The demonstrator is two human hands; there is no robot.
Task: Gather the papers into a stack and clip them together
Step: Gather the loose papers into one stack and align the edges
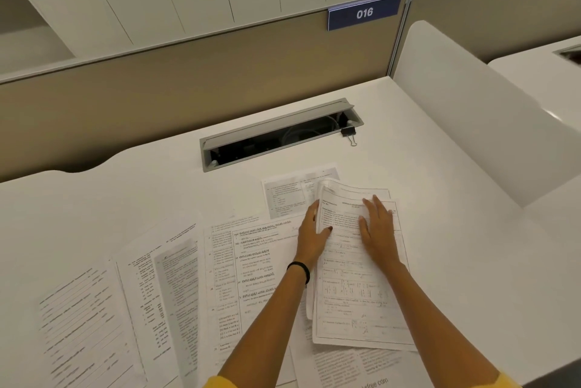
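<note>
Right now both hands are on the gathered sheets point(355, 287), right of centre on the white surface point(440, 230). The right hand point(379, 232) lies flat on top with fingers spread, while the left hand point(311, 238) pinches their lifted left edge, thumb on top. More papers point(176, 277) lie fanned out and overlapping to the left and underneath. A black binder clip point(348, 133) sits well apart, touching the right end of the open cable tray point(283, 119).

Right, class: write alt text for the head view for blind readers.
A left hand grips the edge of a printed sheet while the right hand presses flat on it. Other papers lie spread on the desk; a binder clip sits beyond.
</note>
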